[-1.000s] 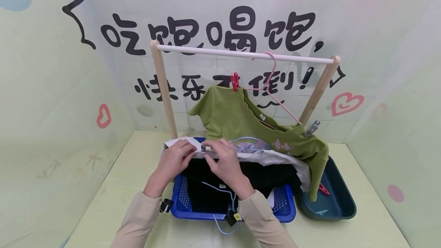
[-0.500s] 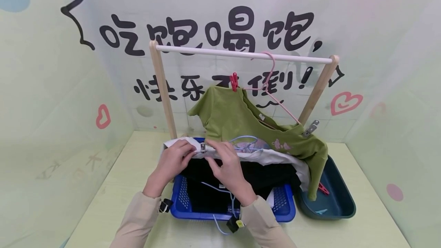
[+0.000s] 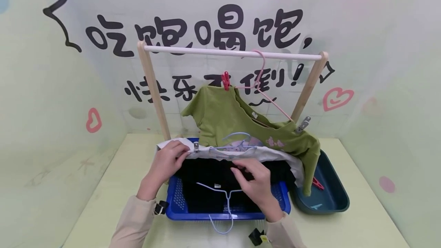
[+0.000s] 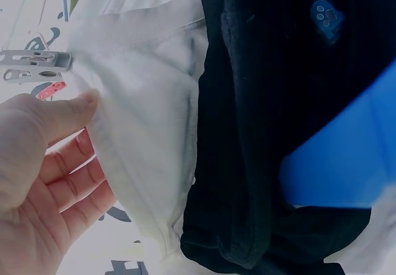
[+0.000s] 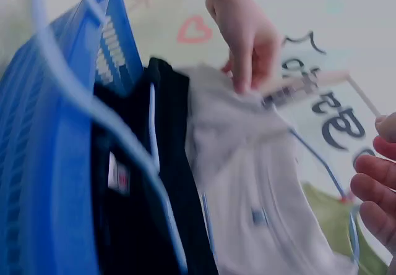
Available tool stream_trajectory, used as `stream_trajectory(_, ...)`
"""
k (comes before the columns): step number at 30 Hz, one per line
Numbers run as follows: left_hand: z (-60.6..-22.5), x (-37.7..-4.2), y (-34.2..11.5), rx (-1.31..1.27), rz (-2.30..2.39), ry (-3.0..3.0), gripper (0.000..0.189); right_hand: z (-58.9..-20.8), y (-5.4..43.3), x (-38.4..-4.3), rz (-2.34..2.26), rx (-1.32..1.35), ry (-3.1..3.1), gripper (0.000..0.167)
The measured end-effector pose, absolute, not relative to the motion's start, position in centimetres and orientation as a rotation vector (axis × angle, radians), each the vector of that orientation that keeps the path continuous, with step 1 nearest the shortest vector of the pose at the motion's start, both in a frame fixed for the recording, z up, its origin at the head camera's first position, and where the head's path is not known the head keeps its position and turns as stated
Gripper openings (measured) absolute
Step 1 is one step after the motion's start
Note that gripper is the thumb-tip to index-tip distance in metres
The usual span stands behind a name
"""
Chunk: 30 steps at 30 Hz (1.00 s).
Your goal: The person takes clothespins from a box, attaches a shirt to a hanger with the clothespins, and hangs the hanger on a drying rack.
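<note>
My left hand pinches the shoulder edge of a white shirt, thumb in front and fingers behind. Just beside the thumb, a grey clothespin is clipped to that shoulder. A light blue hanger sits in the shirt's neckline, its hook sticking up. My right hand hovers in front of the shirt with loosely bent fingers and holds nothing. Beneath the shirt, a black garment fills a blue basket. A second light blue hanger lies over the basket's front rim.
Behind stands a rack with a white rail. From it a green shirt hangs on a pink hanger, with a red clothespin and another grey clothespin. A dark green basin at the right contains clothespins.
My right hand has let go of the grey clothespin and moved right and toward me. The clothespin stays on the white shirt, which my left hand keeps pinching. The view has shifted slightly.
</note>
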<state>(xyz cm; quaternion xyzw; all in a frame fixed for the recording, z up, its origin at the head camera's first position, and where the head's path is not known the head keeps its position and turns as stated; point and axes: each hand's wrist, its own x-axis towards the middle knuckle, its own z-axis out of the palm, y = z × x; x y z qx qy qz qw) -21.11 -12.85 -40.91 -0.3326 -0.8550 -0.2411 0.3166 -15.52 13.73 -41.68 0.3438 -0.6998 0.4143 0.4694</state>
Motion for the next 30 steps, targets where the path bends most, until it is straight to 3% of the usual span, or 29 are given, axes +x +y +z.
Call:
stream_trajectory(5, -41.0, -21.1, -13.1, -0.866, -0.631, -2.253, 0.014, -40.9, 16.8, -13.8, 0.991, 0.748, -1.744, 0.025)
stream_trajectory(8, -41.0, -21.1, -13.2, -0.864, -0.637, -2.248, 0.014, -40.5, 18.9, -12.8, 0.973, 0.663, -1.780, 0.020)
stream_trajectory(11, -41.0, -21.0, -13.2, -0.858, -0.646, -2.235, 0.015, -41.5, 21.9, -12.4, 0.960, 0.541, -1.815, 0.004)
stream_trajectory(17, -40.9, -21.1, -13.2, -0.857, -0.656, -2.217, 0.015, -44.6, 27.9, -12.0, 0.875, 0.268, -1.940, 0.022)
stream_trajectory(24, -40.9, -21.2, -13.2, -0.878, -0.656, -2.220, 0.014, -46.4, 31.3, -10.9, 0.835, 0.124, -2.091, 0.012)
stream_trajectory(30, -41.0, -21.4, -13.1, -0.896, -0.666, -2.225, 0.012, -47.6, 32.9, -10.5, 0.792, 0.040, -2.249, 0.018)
